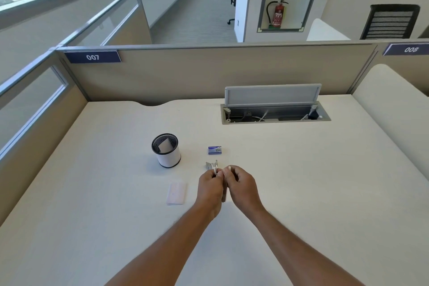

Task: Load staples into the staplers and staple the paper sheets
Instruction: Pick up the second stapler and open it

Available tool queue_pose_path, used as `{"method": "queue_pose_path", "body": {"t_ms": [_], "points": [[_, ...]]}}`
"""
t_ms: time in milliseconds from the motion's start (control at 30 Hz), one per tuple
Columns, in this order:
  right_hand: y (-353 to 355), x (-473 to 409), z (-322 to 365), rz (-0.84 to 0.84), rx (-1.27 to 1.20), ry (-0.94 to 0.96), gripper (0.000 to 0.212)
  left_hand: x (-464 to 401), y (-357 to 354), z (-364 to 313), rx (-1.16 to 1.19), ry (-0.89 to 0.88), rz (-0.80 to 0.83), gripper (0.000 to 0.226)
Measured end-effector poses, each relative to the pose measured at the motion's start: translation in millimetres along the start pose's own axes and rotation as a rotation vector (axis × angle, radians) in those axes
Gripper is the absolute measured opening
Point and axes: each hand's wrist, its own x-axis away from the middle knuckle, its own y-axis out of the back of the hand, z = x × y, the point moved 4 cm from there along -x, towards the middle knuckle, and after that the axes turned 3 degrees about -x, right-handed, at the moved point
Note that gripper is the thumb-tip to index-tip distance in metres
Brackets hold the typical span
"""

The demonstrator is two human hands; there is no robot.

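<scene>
- You are working at the cream desk (301, 169), and everything below is placed relative to the stapler in your hands, which is sitting near the desk's middle.
- The mesh-topped pen cup (166, 150), holding a folded white slip, is standing to the left of the stapler and a little farther from you.
- The small stack of paper sheets (177, 193) is lying flat to the left of the stapler and slightly nearer you, well apart from both hands; it is waiting unstapled.
- Your left hand (210, 187) is curling around the stapler's body, holding it just above the desk.
- Your right hand (241, 184) is meeting the left at the stapler's top, its fingertips (228, 168) pinching something pale; whether that is a staple strip or part of the stapler is too small to tell.
- The blue staple box (214, 150) is lying just beyond the stapler, straight ahead of your fingertips, with its long side running left to right.
- The silver stapler (214, 166) is looking hinged open, its long axis running away from you toward the box, so the channel seems to be opening upward and forward.
- Judging from this, you are in the loading step: the right hand is the nearer one to feed staples along that axis, while the left is steadying.
</scene>
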Motion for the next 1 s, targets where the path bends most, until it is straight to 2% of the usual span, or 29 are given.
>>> {"method": "queue_pose_path", "body": {"t_ms": [167,333,633,1000], "points": [[-5,2,3,-0.065,-0.018,0.0,0.028,5,-2,-5,0.048,-0.01,0.022,0.029],[-8,-1,8,-0.092,-0.063,-0.001,0.03,4,-3,-10,0.228,-0.026,0.111,0.024],[-16,3,15,-0.195,-0.145,-0.006,0.033,0,-7,-12,0.103,-0.07,-0.029,0.04],[-18,2,11,-0.164,-0.122,0.012,0.032,-3,-6,-6,0.092,-0.075,-0.042,0.031]]}}
